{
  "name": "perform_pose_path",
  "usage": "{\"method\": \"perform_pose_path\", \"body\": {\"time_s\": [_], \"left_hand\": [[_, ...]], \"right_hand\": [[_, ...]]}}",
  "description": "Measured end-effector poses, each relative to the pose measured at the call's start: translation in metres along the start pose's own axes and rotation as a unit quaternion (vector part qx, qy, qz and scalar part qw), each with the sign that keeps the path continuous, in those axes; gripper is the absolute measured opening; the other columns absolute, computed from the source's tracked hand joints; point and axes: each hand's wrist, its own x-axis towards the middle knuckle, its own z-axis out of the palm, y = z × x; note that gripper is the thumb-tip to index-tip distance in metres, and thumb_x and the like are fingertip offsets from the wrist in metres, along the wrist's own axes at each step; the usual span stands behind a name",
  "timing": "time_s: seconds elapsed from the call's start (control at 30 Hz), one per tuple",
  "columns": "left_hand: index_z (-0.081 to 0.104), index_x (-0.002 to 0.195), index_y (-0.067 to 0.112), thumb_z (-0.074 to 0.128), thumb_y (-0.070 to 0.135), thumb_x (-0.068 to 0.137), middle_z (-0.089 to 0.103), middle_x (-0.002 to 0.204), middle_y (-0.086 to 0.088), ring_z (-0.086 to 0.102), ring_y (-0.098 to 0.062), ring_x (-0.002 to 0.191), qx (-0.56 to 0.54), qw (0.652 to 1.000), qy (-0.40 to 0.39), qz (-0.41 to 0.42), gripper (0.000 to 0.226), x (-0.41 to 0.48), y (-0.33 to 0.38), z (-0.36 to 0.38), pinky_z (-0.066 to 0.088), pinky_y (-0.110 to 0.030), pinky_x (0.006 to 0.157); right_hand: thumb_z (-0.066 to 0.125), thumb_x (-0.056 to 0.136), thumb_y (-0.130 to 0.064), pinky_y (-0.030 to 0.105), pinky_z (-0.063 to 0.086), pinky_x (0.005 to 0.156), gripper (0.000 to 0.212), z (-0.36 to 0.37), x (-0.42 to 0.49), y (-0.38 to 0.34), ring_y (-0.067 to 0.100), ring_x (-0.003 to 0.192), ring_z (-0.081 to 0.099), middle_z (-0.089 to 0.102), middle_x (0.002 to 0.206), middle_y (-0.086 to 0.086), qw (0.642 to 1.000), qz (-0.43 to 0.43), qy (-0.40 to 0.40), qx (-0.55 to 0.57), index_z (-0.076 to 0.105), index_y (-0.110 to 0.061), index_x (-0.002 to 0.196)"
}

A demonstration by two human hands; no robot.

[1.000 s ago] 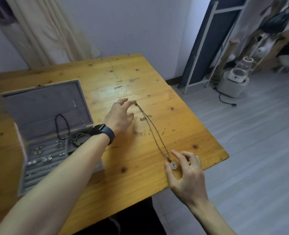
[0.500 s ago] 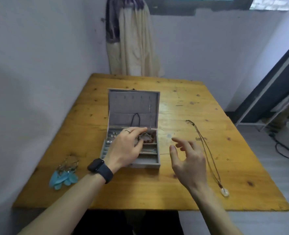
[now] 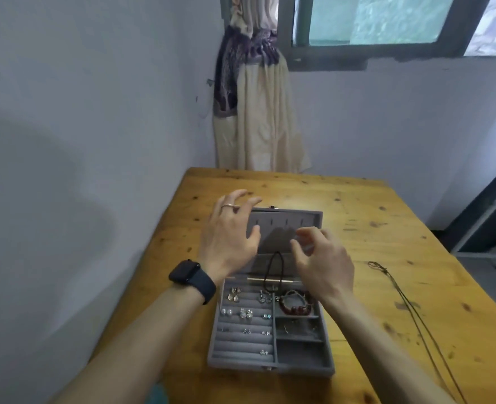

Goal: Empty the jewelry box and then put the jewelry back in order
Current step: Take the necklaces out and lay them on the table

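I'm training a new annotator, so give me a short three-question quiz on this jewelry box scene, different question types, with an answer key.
1. True or false: the red bead bracelet lies inside the jewelry box.
2. Which wrist wears the smartwatch? A) left B) right C) neither
3. Fill in: the long cord necklace lies on the wooden table to the box's ____.
Key: 1 true; 2 A; 3 right.
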Motion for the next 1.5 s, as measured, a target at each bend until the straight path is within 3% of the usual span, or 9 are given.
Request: {"method": "perform_pose_path", "body": {"time_s": [0.2, 0.3, 0.43, 0.87, 1.0, 1.17, 1.33, 1.5], "left_hand": [[0.033, 0.151, 0.027, 0.049, 0.044, 0.094, 0.043, 0.152, -0.006, 0.033, -0.026, 0.142, 0.122, 0.979, -0.165, -0.006, 0.062, 0.049, 0.007, 0.01, 0.023, -0.049, 0.118], [0.046, 0.142, 0.026, 0.044, 0.044, 0.097, 0.053, 0.14, -0.006, 0.046, -0.028, 0.13, 0.128, 0.967, -0.219, -0.016, 0.049, 0.056, 0.007, 0.015, 0.028, -0.05, 0.113], [0.054, 0.136, 0.028, 0.047, 0.038, 0.098, 0.055, 0.133, -0.004, 0.051, -0.027, 0.121, 0.099, 0.978, -0.182, -0.007, 0.041, 0.052, 0.002, 0.017, 0.04, -0.04, 0.099], [0.053, 0.138, 0.029, 0.052, 0.033, 0.098, 0.056, 0.133, 0.0, 0.051, -0.023, 0.121, 0.082, 0.988, -0.132, 0.0, 0.04, 0.042, 0.003, 0.016, 0.037, -0.038, 0.102], [0.053, 0.136, 0.03, 0.052, 0.033, 0.097, 0.056, 0.133, 0.0, 0.051, -0.023, 0.121, 0.084, 0.988, -0.128, -0.003, 0.039, 0.04, 0.004, 0.014, 0.037, -0.038, 0.102], [0.052, 0.137, 0.029, 0.052, 0.033, 0.097, 0.055, 0.134, 0.0, 0.05, -0.023, 0.122, 0.091, 0.986, -0.139, -0.003, 0.04, 0.04, 0.006, 0.013, 0.037, -0.038, 0.103], [0.052, 0.137, 0.03, 0.052, 0.036, 0.094, 0.055, 0.135, 0.0, 0.05, -0.023, 0.122, 0.066, 0.984, -0.167, -0.015, 0.043, 0.044, 0.007, 0.006, 0.039, -0.038, 0.101], [0.056, 0.134, 0.033, 0.058, 0.032, 0.091, 0.058, 0.135, 0.007, 0.052, -0.018, 0.124, -0.026, 0.983, -0.181, -0.02, 0.043, 0.055, 0.015, -0.012, 0.044, -0.036, 0.101]], "right_hand": [[0.055, 0.097, -0.042, 0.03, 0.036, 0.065, 0.02, 0.015, 0.017, -0.01, 0.025, 0.094, 0.061, 0.06, 0.103, -0.004, 0.993, 0.023, -0.034, -0.113, 0.066, -0.028, 0.107], [0.054, 0.097, -0.041, 0.031, 0.037, 0.065, 0.021, 0.02, 0.021, -0.011, 0.027, 0.094, 0.061, 0.061, 0.102, -0.002, 0.991, 0.034, -0.02, -0.126, 0.066, -0.026, 0.105], [0.053, 0.097, -0.041, 0.032, 0.037, 0.065, 0.022, 0.023, 0.022, -0.014, 0.03, 0.092, 0.062, 0.06, 0.103, 0.0, 0.99, 0.044, 0.001, -0.135, 0.065, -0.024, 0.104], [0.046, 0.101, -0.031, 0.037, 0.035, 0.071, 0.026, 0.028, 0.02, -0.028, 0.04, 0.1, 0.06, 0.056, 0.114, 0.01, 0.988, 0.106, -0.037, -0.106, 0.056, -0.009, 0.111], [0.044, 0.102, -0.032, 0.037, 0.038, 0.073, 0.023, 0.019, 0.024, -0.031, 0.034, 0.093, 0.059, 0.056, 0.112, 0.008, 0.994, 0.108, -0.002, -0.016, 0.055, -0.012, 0.107], [0.04, 0.105, -0.029, 0.036, 0.035, 0.071, 0.017, 0.002, 0.037, -0.045, 0.027, 0.083, 0.051, 0.054, 0.105, 0.003, 0.999, 0.045, 0.006, 0.006, 0.049, -0.014, 0.107], [0.048, 0.103, -0.019, 0.035, 0.042, 0.065, 0.004, -0.02, 0.046, -0.047, 0.018, 0.078, 0.06, 0.064, 0.089, -0.002, 0.993, -0.033, -0.018, 0.116, 0.048, -0.017, 0.1], [0.065, 0.096, -0.017, 0.015, 0.043, 0.063, 0.014, -0.057, 0.05, -0.053, -0.002, 0.074, 0.06, 0.068, 0.088, -0.011, 0.978, -0.075, -0.01, 0.195, 0.053, -0.02, 0.1]]}}
